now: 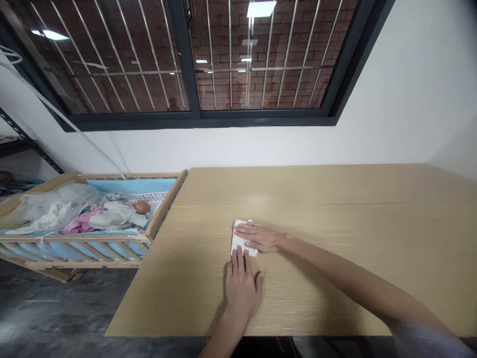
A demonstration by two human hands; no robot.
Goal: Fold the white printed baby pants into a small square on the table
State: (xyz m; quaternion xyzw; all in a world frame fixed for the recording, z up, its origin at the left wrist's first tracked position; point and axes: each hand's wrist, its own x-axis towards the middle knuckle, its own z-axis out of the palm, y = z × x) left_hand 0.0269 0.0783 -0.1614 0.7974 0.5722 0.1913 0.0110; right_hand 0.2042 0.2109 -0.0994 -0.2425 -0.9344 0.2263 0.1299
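Observation:
A small folded white cloth (238, 239) lies flat on the light wooden table (335, 238), left of its middle. My right hand (261, 237) rests palm down across the cloth, fingers together and pointing left. My left hand (241, 286) lies flat on the table just in front of the cloth, its fingertips touching the cloth's near edge. Most of the cloth is hidden under my right hand. Neither hand grips anything.
A wooden crib (160, 214) stands against the table's left end, holding a doll (128, 213), blue bedding and white netting. A barred window (194, 59) fills the wall behind. Dark floor (55, 308) lies at the lower left. A dark shelf (15, 144) is at far left.

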